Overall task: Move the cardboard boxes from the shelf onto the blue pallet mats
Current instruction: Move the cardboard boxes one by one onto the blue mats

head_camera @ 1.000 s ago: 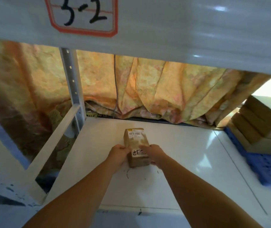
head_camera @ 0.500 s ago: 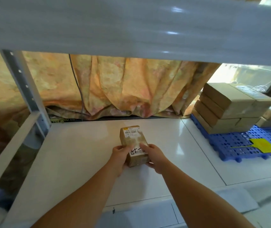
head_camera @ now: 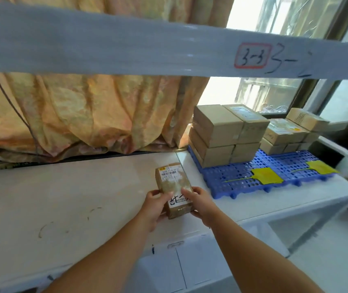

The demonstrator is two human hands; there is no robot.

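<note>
I'm gripping the small cardboard box [head_camera: 174,190] with my left hand [head_camera: 155,205] and right hand [head_camera: 200,203], fingers curled round its sides. It's sitting left of the blue pallet mats [head_camera: 259,176].

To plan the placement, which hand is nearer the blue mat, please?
Right: the right hand holds the box on the mat side; the left hand is beyond the box.
</note>
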